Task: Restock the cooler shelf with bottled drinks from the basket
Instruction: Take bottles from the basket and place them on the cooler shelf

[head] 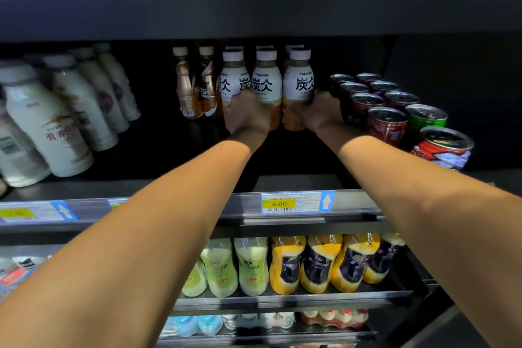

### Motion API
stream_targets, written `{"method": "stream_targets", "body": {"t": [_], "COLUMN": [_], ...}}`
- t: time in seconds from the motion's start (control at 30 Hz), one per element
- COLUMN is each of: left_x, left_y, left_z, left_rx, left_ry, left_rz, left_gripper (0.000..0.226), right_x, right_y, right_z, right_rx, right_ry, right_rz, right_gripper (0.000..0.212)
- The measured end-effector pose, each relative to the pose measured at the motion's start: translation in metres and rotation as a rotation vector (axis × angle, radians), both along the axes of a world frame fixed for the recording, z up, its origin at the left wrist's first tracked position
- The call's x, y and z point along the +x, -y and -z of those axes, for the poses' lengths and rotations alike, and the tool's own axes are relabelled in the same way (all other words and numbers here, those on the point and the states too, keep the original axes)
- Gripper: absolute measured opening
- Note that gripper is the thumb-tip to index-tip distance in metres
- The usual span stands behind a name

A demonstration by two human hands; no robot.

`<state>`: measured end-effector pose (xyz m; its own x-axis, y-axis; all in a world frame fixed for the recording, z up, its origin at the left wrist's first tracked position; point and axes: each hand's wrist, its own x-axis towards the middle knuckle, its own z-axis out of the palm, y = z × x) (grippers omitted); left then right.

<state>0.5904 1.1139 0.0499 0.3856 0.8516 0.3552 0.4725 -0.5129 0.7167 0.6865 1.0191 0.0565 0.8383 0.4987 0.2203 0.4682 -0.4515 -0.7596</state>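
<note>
My left hand point(245, 114) gripped the lower body of the left latte bottle point(233, 78); my right hand point(322, 111) gripped the right latte bottle point(298, 85). Both stood upright, caps above my knuckles. The cans point(387, 121) sat just outboard of the right hand.

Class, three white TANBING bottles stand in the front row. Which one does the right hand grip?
The rightmost bottle, beside the cans: the right hand curls round its brown lower part.
</note>
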Motion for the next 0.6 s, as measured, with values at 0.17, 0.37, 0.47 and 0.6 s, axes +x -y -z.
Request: {"method": "stream_targets", "body": {"t": [0.17, 0.37, 0.47, 0.6], "left_x": [0.003, -0.008, -0.020, -0.040], "left_y": [0.002, 0.003, 0.009, 0.028], "left_z": [-0.004, -0.015, -0.020, -0.035], "left_rx": [0.049, 0.092, 0.190, 0.364], "left_ry": [-0.106, -0.305, -0.452, -0.540], "left_rz": [0.024, 0.177, 0.294, 0.378], "left_gripper": [0.024, 0.030, 0.035, 0.028], "right_x": [-0.004, -0.018, -0.029, -0.052], "right_y": [0.000, 0.009, 0.021, 0.046], "right_z": [0.000, -0.008, -0.022, -0.044], "right_rx": [-0.090, -0.274, -0.384, -0.528], "right_ry": [0.047, 0.111, 0.235, 0.449], "right_rz": [0.022, 0.034, 0.006, -0.090], "right_gripper": [0.052, 0.054, 0.057, 0.048]}}
